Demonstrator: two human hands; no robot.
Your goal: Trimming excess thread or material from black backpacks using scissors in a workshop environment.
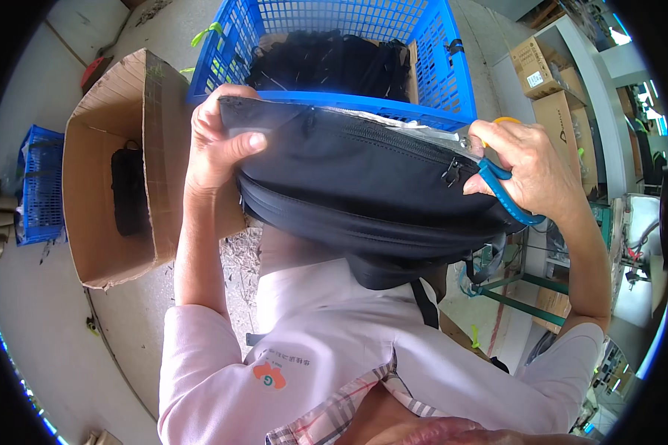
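From afar, I see the black zippered bag (364,159) held up off the floor, its long axis running left to right. My left hand (224,141) pinches its upper left corner; the right hand (523,165), at the opposite end, is closed around blue-handled scissors (495,180) beside the upper edge. Just beyond, the blue plastic crate (462,87) crowds that edge; a cardboard box (105,248) stands left.

Black zippered fabric bag (364,178) at centre. Bare left hand (214,144) pinches its corner at 10 o'clock. Bare right hand (531,167), between 2 and 3 o'clock, holds blue-handled metal scissors (506,196) at bag's edge. At 12 o'clock, blue plastic lattice crate (439,59); near 9 o'clock, open brown cardboard box (168,148).
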